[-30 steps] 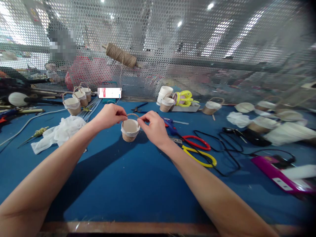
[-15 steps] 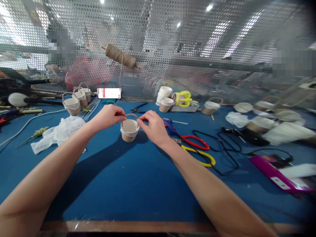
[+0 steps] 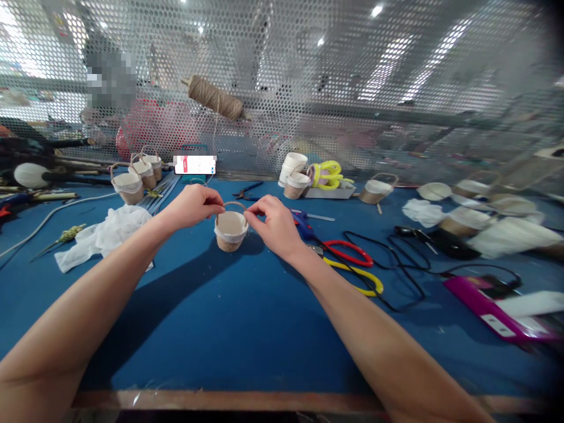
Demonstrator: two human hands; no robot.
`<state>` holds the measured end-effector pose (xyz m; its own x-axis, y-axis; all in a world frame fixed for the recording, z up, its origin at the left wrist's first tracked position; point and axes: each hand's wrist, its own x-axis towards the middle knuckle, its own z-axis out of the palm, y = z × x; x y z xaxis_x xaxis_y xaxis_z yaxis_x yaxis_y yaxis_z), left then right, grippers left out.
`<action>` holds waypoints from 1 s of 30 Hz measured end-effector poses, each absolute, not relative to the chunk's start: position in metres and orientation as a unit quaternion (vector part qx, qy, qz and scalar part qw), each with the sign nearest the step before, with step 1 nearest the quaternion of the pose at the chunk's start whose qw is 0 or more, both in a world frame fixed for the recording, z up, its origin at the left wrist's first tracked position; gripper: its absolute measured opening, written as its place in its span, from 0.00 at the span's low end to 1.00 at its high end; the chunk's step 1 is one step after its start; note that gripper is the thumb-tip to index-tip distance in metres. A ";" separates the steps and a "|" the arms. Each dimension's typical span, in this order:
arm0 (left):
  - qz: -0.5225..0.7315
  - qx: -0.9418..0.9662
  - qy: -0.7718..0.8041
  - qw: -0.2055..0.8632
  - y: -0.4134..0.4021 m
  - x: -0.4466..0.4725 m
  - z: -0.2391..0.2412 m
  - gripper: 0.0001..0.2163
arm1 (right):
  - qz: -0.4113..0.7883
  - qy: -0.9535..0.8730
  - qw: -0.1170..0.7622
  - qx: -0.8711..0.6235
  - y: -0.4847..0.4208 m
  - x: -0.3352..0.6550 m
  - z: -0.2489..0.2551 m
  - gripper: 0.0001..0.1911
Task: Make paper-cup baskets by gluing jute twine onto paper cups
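Observation:
A small paper-cup basket (image 3: 230, 230) wrapped in jute twine stands on the blue table (image 3: 247, 329). A thin twine handle (image 3: 234, 204) arches over its rim. My left hand (image 3: 194, 205) pinches the handle's left end against the rim. My right hand (image 3: 274, 225) pinches the right end in the same way. Both hands have closed fingers.
Finished baskets (image 3: 128, 186) and white cloth (image 3: 106, 236) lie to the left. A twine spool (image 3: 215, 98) hangs on the mesh screen, and a person sits behind it. A blue glue gun (image 3: 304, 225), red and yellow scissors (image 3: 352, 267), black cables, cups (image 3: 294, 168) and a magenta box (image 3: 493, 308) lie to the right.
Both hands stay pinched on the handle ends. The view has shifted very slightly; nothing else has visibly moved.

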<state>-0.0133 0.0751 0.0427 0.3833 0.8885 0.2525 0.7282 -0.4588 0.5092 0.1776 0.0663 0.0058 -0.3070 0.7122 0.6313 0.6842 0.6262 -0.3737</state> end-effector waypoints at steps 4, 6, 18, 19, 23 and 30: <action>0.252 0.818 0.493 0.158 0.076 -0.014 0.042 0.07 | 0.020 -0.809 0.397 -0.433 0.066 0.178 0.007 0.06; 0.251 0.818 0.492 0.158 0.077 -0.014 0.041 0.07 | 0.020 -0.809 0.397 -0.433 0.066 0.178 0.007 0.06; 0.285 0.815 0.447 0.234 0.080 -0.018 0.035 0.23 | 0.017 -0.806 0.400 -0.436 0.068 0.179 0.005 0.06; 0.283 0.815 0.438 0.252 0.080 -0.019 0.032 0.29 | 0.017 -0.805 0.401 -0.436 0.069 0.180 0.005 0.06; 0.297 0.774 0.413 0.377 0.079 -0.019 0.003 0.45 | 0.017 -0.804 0.405 -0.436 0.069 0.180 0.004 0.06; 0.404 0.655 0.352 0.533 0.067 -0.002 -0.042 0.41 | 0.027 -0.795 0.416 -0.440 0.069 0.179 0.001 0.06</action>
<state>-0.0020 0.0669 -0.0424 0.4251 0.8919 0.1540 0.0312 -0.1845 0.9823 0.1790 0.0695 0.0009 -0.2668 0.7229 0.6374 0.6778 0.6109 -0.4091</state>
